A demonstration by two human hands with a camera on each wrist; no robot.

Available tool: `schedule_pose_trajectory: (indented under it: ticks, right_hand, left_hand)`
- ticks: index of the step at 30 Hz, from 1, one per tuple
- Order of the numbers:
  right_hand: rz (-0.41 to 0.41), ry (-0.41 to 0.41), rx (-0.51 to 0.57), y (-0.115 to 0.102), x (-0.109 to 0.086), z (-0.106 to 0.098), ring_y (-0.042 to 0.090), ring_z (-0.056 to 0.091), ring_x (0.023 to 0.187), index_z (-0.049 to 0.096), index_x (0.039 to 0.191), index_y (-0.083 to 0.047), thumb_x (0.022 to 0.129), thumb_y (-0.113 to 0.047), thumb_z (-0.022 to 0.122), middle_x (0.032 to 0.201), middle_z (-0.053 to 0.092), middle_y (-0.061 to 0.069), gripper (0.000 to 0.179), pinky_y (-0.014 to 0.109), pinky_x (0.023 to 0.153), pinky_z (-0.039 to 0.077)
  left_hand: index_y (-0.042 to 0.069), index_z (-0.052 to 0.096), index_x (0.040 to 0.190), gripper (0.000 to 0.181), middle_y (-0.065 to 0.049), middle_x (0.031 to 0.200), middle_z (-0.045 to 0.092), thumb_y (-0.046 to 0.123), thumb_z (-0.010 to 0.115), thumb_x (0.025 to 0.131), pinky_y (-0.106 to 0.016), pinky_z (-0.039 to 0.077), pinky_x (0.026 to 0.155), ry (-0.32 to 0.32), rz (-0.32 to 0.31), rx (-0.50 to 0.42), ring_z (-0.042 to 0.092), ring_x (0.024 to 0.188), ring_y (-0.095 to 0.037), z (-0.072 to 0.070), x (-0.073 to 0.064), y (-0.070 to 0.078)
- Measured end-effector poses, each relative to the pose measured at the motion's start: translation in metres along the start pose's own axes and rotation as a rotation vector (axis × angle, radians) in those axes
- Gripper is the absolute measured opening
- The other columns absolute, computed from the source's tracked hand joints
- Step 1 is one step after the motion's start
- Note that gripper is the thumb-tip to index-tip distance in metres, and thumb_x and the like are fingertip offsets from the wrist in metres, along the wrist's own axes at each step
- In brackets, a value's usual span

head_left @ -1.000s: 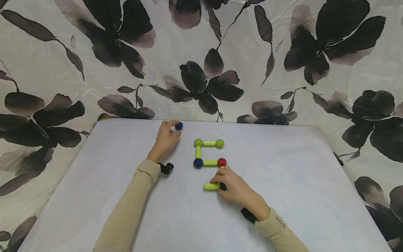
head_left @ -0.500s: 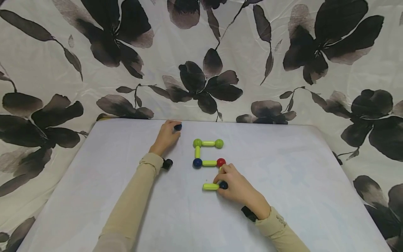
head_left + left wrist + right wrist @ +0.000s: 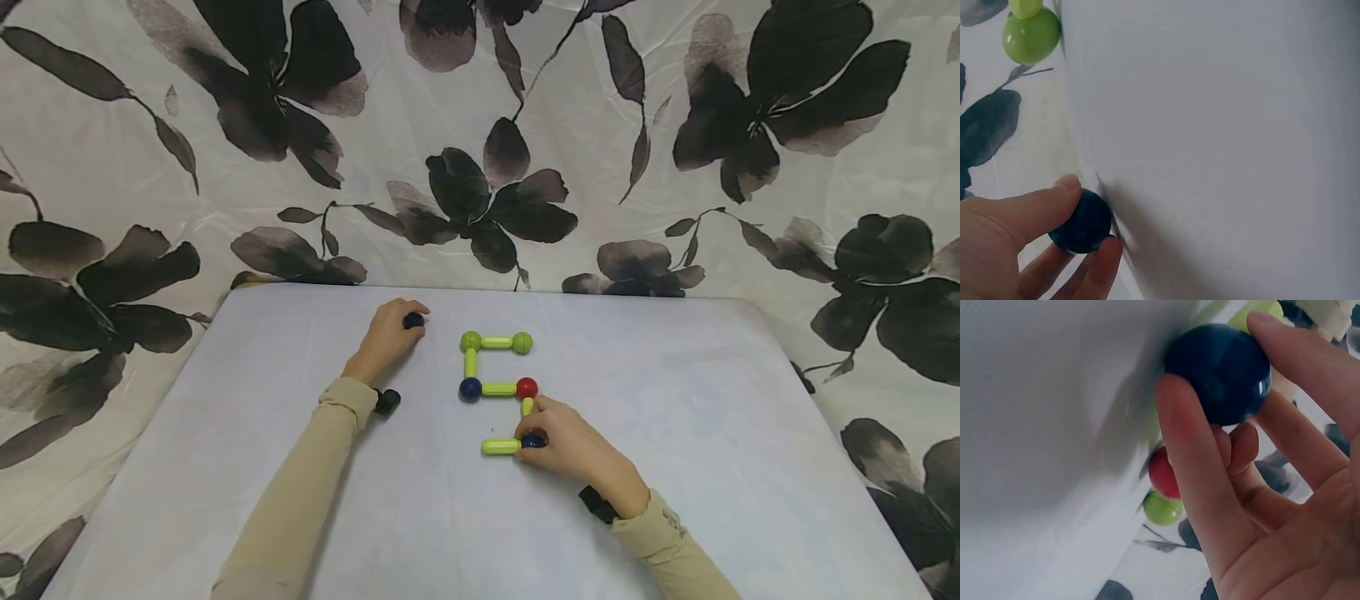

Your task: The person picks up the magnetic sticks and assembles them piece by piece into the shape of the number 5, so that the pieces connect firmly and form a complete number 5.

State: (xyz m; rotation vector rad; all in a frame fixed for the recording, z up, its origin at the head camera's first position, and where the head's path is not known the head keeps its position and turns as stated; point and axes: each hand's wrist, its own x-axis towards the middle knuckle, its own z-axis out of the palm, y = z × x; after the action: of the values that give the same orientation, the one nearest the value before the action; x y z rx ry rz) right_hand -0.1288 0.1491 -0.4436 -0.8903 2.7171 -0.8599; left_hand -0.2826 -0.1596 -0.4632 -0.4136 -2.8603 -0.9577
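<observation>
My left hand point(image 3: 386, 339) pinches a dark blue ball point(image 3: 1082, 222) between thumb and fingers near the table's far edge, left of a shape made of balls and rods. My right hand point(image 3: 566, 440) grips another dark blue ball point(image 3: 1219, 374) at the shape's near right corner. From that ball a yellow-green rod point(image 3: 500, 447) points left, and a partly hidden rod point(image 3: 527, 406) runs up to a red ball point(image 3: 527, 387). Farther along, a rod point(image 3: 498, 389) links the red ball to a blue ball point(image 3: 470, 388). Two green balls point(image 3: 470, 340) with a rod between them form the far side.
The white tabletop point(image 3: 660, 375) lies under everything, its far edge close beyond my left hand. Behind it hangs a white cloth point(image 3: 622, 217) printed with dark flowers. A black wrist camera point(image 3: 387, 402) sits at my left wrist.
My left hand has drawn back toward me and slightly left with its blue ball. The right hand has shifted slightly right at its ball, and more of the rod below the red ball shows.
</observation>
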Motion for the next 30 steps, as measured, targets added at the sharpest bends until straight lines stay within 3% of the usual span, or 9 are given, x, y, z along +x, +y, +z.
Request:
schedule_pose_trajectory:
  ticks: [5,11,19,25,30]
  right_hand:
    - [0.000,-0.036,0.032,0.002,0.000,-0.005,0.014,0.047,0.075,0.076,0.095,-0.011,0.078,-0.017,0.086,0.085,0.050,-0.002,0.021,0.023,0.064,0.041]
    - [0.011,-0.088,0.054,0.004,0.001,-0.008,0.015,0.048,0.074,0.076,0.099,-0.010,0.076,-0.013,0.088,0.084,0.049,-0.001,0.026,0.024,0.064,0.042]
    - [0.011,-0.115,0.057,0.006,0.001,-0.010,0.014,0.049,0.075,0.076,0.102,-0.012,0.076,-0.010,0.087,0.085,0.050,-0.002,0.028,0.024,0.066,0.045]
    - [0.018,-0.123,0.067,0.008,0.001,-0.010,0.015,0.050,0.077,0.076,0.102,-0.012,0.076,-0.009,0.087,0.086,0.050,-0.002,0.028,0.024,0.067,0.046]
    - [0.011,-0.128,0.074,0.008,0.001,-0.011,0.014,0.050,0.076,0.076,0.102,-0.012,0.076,-0.009,0.087,0.086,0.051,-0.002,0.028,0.024,0.066,0.046]
  left_hand:
    - [-0.002,0.067,0.122,0.035,-0.024,0.120,0.063,0.003,0.074,0.087,-0.048,0.051,0.088,-0.001,-0.024,-0.105,0.061,0.101,-0.036,-0.007,-0.020,0.000]
    - [-0.003,0.070,0.115,0.030,-0.021,0.113,0.066,0.001,0.076,0.086,-0.043,0.055,0.079,0.005,0.045,-0.195,0.065,0.094,-0.032,-0.017,-0.047,0.009]
    - [0.000,0.072,0.113,0.033,-0.013,0.108,0.070,0.000,0.080,0.081,-0.036,0.057,0.079,-0.028,0.125,-0.279,0.066,0.095,-0.028,-0.026,-0.083,0.034]
    - [-0.002,0.070,0.115,0.038,-0.011,0.110,0.069,-0.004,0.081,0.079,-0.031,0.057,0.080,-0.073,0.178,-0.338,0.066,0.097,-0.027,-0.020,-0.107,0.049]
    - [-0.002,0.069,0.115,0.037,-0.008,0.110,0.068,-0.002,0.081,0.079,-0.029,0.056,0.081,-0.157,0.188,-0.392,0.066,0.097,-0.023,-0.005,-0.126,0.057]
